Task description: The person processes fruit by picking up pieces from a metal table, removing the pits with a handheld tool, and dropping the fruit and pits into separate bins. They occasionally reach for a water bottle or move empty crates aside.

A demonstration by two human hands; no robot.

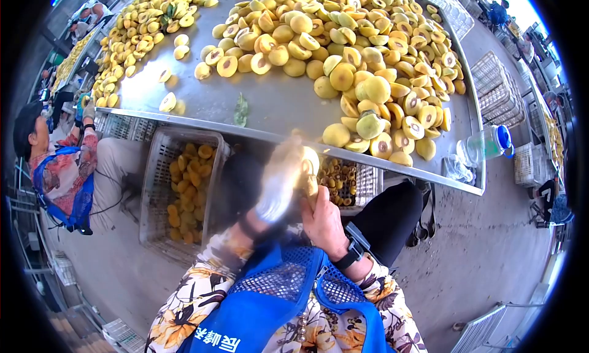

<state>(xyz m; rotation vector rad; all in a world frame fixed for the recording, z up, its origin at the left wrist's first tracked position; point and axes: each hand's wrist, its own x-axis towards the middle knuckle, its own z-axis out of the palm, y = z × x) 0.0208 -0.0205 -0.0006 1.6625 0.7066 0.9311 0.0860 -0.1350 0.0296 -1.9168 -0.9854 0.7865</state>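
Note:
My left hand [281, 178], in a white glove and smeared by motion, is at the table's front edge, against a yellow peach half [310, 161]. My right hand [325, 227], bare with a dark watch at the wrist, is closed round a slim yellowish-tan tool [311, 190] that points up toward the fruit. The tool's working end is hidden at the peach. Beyond both hands, a big heap of halved yellow peaches [343, 46] covers much of the metal table [202, 101], many with brown pit centres showing.
A grey crate [215, 169] of peach halves stands left of my legs. Another crate [369, 184] with brown-centred pieces is under the table edge. A blue-capped plastic jar [485, 145] lies at the right corner; a green leaf [241, 110] lies on the metal. Another person [67, 169] sits at left.

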